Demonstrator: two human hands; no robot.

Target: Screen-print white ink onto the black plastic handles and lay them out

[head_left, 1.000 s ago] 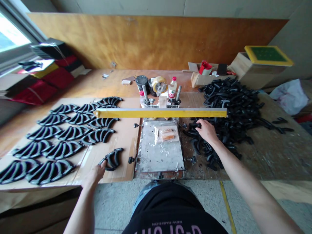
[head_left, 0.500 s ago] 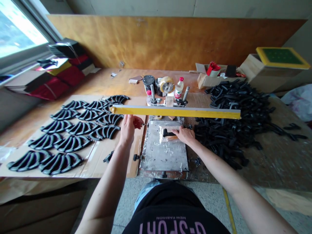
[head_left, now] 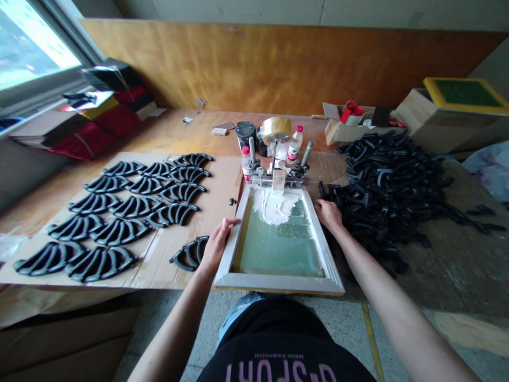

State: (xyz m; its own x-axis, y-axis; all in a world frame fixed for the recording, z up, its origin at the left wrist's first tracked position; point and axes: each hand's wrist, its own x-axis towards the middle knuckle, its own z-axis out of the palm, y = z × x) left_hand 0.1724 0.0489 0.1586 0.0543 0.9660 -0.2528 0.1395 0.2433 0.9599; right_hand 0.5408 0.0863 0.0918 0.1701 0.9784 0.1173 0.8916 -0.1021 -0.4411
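Note:
A screen printing frame (head_left: 279, 281) with a green mesh lies flat before me, hinged at its far end. White paste (head_left: 276, 208) is spread across the far part of the mesh, around a squeegee-like block (head_left: 279, 182). My left hand (head_left: 218, 241) is closed at the frame's left rail, its fingertips partly hidden. Beside the right rail, near its far end, my right hand (head_left: 329, 213) has curled fingers; what they hold, if anything, is hidden. The metal plate and the black handle-shaped piece are covered by the frame.
Fanned groups of black handle pieces (head_left: 119, 228) lie on cardboard at left. A heap of black pieces (head_left: 392, 185) is at right. Behind the frame stand metal posts (head_left: 306, 154), a red-capped bottle (head_left: 295, 144), a tape roll (head_left: 275, 130) and a black jar (head_left: 245, 133).
The frame has swung down from raised to flat, covering the plate and the black piece. My right hand has left that piece and moved right; my left hand has come lower, towards me.

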